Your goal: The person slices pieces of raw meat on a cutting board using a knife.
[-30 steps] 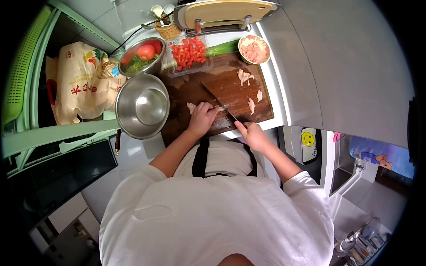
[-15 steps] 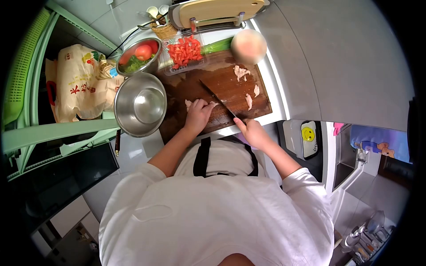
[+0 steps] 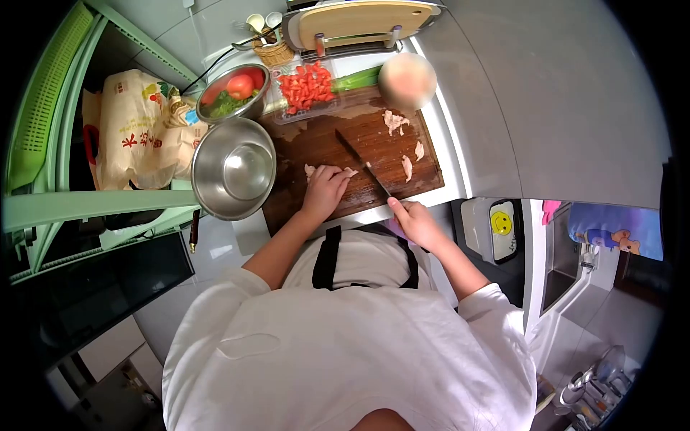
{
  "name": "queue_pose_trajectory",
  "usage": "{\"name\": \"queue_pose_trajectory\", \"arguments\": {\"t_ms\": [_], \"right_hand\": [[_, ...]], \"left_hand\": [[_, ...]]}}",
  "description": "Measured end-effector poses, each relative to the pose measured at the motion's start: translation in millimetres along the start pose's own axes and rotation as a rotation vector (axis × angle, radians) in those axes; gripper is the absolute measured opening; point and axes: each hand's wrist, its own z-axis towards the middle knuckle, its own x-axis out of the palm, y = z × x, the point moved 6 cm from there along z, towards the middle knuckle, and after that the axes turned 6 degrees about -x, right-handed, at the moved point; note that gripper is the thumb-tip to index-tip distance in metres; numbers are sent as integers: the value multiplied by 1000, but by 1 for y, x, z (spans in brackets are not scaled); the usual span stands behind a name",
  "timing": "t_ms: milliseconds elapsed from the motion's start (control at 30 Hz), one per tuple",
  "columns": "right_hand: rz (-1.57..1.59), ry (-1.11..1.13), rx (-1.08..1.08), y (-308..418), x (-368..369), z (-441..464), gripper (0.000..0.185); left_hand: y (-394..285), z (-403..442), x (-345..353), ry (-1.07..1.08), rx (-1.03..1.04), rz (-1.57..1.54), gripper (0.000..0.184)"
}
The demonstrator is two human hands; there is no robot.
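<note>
On the dark wooden cutting board (image 3: 287, 147), my left hand (image 3: 326, 192) presses down on a piece of pale meat (image 3: 350, 172), whose ends show at both sides of the fingers. My right hand (image 3: 417, 224) grips the handle of a knife (image 3: 361, 161); the blade points away from me and to the left, just right of the meat. Other bits of meat (image 3: 394, 122) lie on the right part of the board. A round bowl (image 3: 407, 80), blurred, stands at the board's far right corner.
An empty steel bowl (image 3: 233, 169) stands left of the board, near a steel bowl of tomatoes and greens (image 3: 233, 92). A clear tray of chopped red pieces (image 3: 307, 87) and green stalks (image 3: 357, 78) lie behind. Boards stand in a rack (image 3: 359, 27).
The knife has moved a little right, away from my left hand, and a small bit of meat now shows beside the blade. My left hand stays on the meat.
</note>
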Motion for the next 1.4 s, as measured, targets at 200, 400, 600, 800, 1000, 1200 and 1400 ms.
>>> {"name": "queue_pose_trajectory", "arguments": {"t_ms": [200,400,600,800,1000,1200,1400], "right_hand": [[34,8,-43,2,24,11,62],[71,-40,-46,10,32,15,62],[63,-114,11,-1,34,7,64],[56,-121,55,-9,32,7,66],[52,-134,71,-15,27,8,69],[141,-119,125,-20,27,4,69],[340,-165,107,-33,33,1,67]], "left_hand": [[1,1,1,-14,-8,-25,10],[-3,5,4,-12,-13,-20,7],[-2,3,8,4,-9,-48,5],[-2,4,6,24,-2,-56,6],[-2,5,3,45,-14,-62,4],[0,2,5,50,-17,-40,4],[-1,6,3,30,-17,-53,5]]}}
